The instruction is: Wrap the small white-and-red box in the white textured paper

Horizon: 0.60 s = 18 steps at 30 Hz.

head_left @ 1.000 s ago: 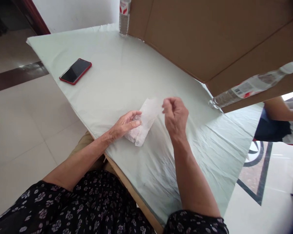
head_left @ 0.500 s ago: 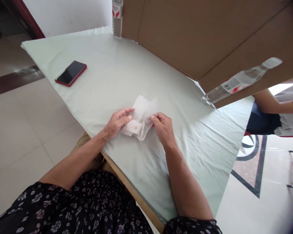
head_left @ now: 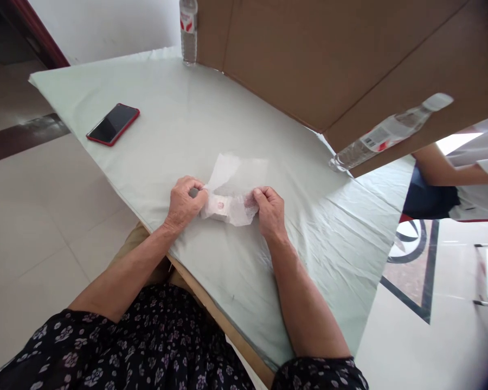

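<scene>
A sheet of translucent white wrapping [head_left: 244,173], which looks like bubble wrap or thin foam, lies partly spread on the table in front of me. On its near part sits a small white box-like item [head_left: 220,206] with a faint reddish mark. My left hand [head_left: 186,201] pinches the wrapping's left edge between thumb and fingers. At the right edge, my right hand [head_left: 270,210] grips the wrapping between thumb and forefinger. The item's underside is hidden by the wrapping.
A phone in a red case [head_left: 114,124] lies on the pale green tablecloth [head_left: 158,124]. A cardboard panel [head_left: 284,59] stands behind, beside an upright water bottle [head_left: 188,35] and a leaning bottle [head_left: 390,132]. Another person's arm [head_left: 451,170] shows at the right.
My left hand has gone from resting with loose fingers beside the wrapping to pinching its left edge. The wrapping is spread wider, and the white item shows more fully.
</scene>
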Tool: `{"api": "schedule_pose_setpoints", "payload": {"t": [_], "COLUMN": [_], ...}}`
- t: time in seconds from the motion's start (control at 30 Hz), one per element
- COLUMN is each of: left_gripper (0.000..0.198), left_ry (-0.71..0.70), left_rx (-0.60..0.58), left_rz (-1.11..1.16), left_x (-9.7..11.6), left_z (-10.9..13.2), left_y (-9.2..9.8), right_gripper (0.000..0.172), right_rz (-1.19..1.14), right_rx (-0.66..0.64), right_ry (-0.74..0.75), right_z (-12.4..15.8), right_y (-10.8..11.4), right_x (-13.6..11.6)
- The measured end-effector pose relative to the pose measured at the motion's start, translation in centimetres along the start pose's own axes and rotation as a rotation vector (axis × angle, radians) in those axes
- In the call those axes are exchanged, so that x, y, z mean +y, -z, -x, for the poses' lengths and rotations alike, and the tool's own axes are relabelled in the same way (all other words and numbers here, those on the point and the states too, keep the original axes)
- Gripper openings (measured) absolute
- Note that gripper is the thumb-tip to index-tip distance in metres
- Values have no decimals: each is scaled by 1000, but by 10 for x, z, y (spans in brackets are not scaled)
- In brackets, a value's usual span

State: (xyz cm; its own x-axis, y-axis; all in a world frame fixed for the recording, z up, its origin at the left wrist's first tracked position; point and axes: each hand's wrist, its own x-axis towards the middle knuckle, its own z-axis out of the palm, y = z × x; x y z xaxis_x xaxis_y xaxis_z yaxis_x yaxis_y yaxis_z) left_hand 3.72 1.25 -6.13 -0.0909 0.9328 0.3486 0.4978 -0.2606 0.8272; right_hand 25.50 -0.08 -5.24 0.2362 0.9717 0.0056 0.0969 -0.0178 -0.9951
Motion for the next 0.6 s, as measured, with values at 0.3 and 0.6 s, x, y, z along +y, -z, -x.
{"api": "schedule_pose_setpoints", "payload": {"t": [0.3,0.6], "left_gripper": [9,27], "left_ry": [139,-180], "left_rx": [84,174], "left_rz": [-229,-114], "left_x": [-11,1], "left_z": [-11,2], "left_y": [0,9], "right_gripper": [18,30], "right_rz": [66,280], "right_rx": [161,185], "right_ry": [-48,202], "right_z": [-15,-4], "right_y": [16,21], "right_x": [13,-16]}}
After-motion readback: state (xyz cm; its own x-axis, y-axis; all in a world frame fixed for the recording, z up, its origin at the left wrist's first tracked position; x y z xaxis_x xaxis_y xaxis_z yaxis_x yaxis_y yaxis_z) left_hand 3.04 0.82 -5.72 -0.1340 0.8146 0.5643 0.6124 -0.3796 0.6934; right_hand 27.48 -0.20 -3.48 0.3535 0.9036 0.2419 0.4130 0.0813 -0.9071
